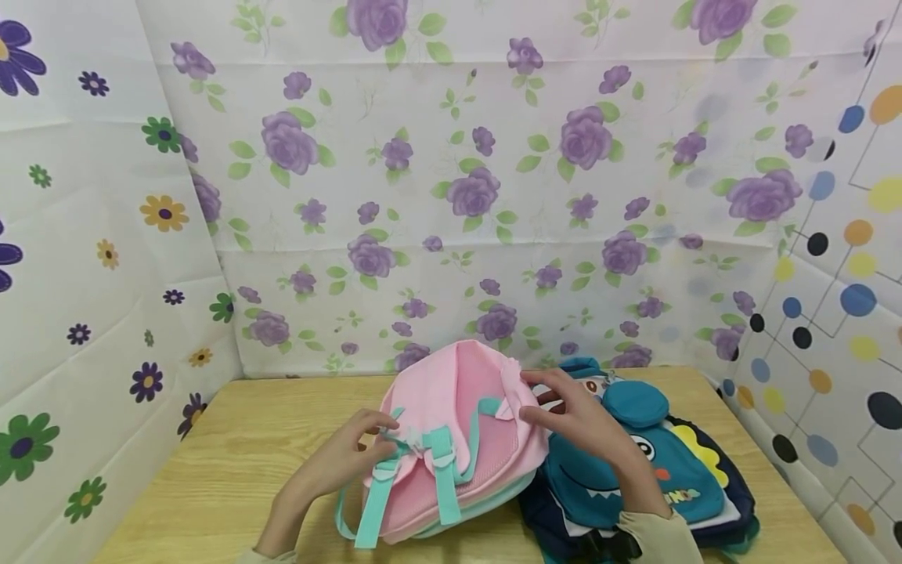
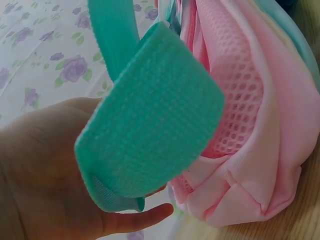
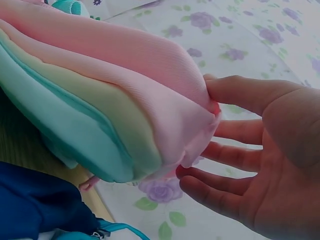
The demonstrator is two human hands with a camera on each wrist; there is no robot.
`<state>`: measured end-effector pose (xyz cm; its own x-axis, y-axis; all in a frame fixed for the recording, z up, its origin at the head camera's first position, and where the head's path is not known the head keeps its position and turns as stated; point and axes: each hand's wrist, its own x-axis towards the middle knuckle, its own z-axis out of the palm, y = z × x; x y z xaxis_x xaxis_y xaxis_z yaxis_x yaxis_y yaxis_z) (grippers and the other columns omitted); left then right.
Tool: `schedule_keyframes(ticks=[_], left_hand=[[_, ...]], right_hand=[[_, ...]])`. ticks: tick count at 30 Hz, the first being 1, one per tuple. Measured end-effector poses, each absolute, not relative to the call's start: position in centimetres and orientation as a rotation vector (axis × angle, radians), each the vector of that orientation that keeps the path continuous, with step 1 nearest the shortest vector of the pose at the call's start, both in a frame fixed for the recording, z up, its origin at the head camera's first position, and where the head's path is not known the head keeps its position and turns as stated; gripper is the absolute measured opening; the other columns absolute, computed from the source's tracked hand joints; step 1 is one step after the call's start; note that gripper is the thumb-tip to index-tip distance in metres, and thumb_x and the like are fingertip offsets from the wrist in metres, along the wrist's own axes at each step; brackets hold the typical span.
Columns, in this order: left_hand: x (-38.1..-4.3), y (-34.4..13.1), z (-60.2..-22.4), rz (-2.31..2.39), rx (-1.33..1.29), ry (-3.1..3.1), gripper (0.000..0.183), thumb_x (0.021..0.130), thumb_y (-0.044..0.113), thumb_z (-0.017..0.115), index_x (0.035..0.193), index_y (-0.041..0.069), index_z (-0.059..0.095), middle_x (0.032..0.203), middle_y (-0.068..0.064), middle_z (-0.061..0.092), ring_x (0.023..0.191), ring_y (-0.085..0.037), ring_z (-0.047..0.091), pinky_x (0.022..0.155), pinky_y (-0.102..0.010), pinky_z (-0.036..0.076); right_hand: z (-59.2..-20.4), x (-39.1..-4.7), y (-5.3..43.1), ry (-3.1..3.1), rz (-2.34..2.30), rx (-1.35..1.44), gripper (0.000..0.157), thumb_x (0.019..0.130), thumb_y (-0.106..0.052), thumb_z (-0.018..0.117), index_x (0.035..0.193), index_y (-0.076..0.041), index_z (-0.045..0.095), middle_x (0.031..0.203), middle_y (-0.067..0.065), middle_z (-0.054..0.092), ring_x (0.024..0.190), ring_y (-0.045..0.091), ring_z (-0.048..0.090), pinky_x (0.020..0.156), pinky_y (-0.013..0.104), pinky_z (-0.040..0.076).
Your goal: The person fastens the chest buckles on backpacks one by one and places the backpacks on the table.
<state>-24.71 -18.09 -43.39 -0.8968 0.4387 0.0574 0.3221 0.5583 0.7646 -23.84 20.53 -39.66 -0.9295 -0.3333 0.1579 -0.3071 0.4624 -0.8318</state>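
A pink child's backpack (image 1: pixel 486 462) stands tilted on the table, its straps and mesh back panel toward me. My left hand (image 1: pixel 345 454) is at its left side, thumb and fingers curled at the shoulder strap. In the left wrist view, a turquoise webbing strap end (image 2: pixel 155 115) hangs in front of the left hand (image 2: pixel 45 170) and hides most of its fingers. My right hand (image 1: pixel 581 415) grips the bag's upper right edge. The right wrist view shows that hand (image 3: pixel 280 140) with its thumb on the pink fabric (image 3: pixel 175 75) and its fingers around the edge.
A blue dinosaur backpack (image 1: pixel 634 478) with yellow spikes lies on the table at right, under my right forearm and close beside the pink bag. The wooden table (image 1: pixel 232 462) meets a flower-printed cloth wall (image 1: pixel 423 313) behind. Patterned cloths hang at both sides.
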Motion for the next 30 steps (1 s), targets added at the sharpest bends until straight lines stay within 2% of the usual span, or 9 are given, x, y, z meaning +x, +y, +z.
schedule_keyframes(ticks=[5, 13, 21, 30], left_hand=[[-24.8, -18.3, -43.5, 1.257, 0.664, 2.64, 0.034, 0.099, 0.035, 0.061, 0.127, 0.016, 0.06, 0.132, -0.007, 0.051, 0.126, -0.034, 0.047, 0.094, -0.056, 0.047], [-24.9, -18.7, -43.8, 1.247, 0.689, 2.653, 0.031, 0.098, 0.031, 0.063, 0.124, 0.015, 0.062, 0.124, -0.007, 0.053, 0.118, -0.029, 0.049, 0.094, -0.051, 0.048], [-25.1, -19.0, -44.2, 1.226, 0.686, 2.7, 0.033, 0.097, 0.031, 0.064, 0.124, 0.012, 0.062, 0.128, -0.011, 0.053, 0.122, -0.034, 0.052, 0.098, -0.057, 0.047], [-25.3, -19.6, -44.5, 1.215, 0.645, 2.743, 0.031, 0.095, 0.029, 0.066, 0.122, 0.013, 0.063, 0.127, -0.01, 0.054, 0.122, -0.033, 0.052, 0.101, -0.058, 0.044]], right_hand=[[-40.2, -24.1, 20.5, 2.647, -1.475, -0.553, 0.059, 0.095, -0.039, 0.067, 0.147, -0.019, 0.048, 0.137, 0.01, 0.049, 0.116, 0.029, 0.059, 0.082, 0.03, 0.057], [-41.1, -24.4, 20.3, 2.605, -1.455, -0.617, 0.058, 0.093, -0.036, 0.069, 0.143, -0.013, 0.051, 0.125, 0.012, 0.052, 0.113, 0.03, 0.061, 0.081, 0.033, 0.058], [-41.9, -24.7, 19.8, 2.579, -1.439, -0.615, 0.058, 0.092, -0.036, 0.071, 0.142, -0.014, 0.051, 0.134, 0.012, 0.051, 0.112, 0.029, 0.061, 0.08, 0.034, 0.057], [-42.7, -25.1, 18.8, 2.554, -1.425, -0.604, 0.058, 0.091, -0.033, 0.073, 0.141, -0.013, 0.053, 0.136, 0.011, 0.054, 0.108, 0.024, 0.063, 0.082, 0.033, 0.056]])
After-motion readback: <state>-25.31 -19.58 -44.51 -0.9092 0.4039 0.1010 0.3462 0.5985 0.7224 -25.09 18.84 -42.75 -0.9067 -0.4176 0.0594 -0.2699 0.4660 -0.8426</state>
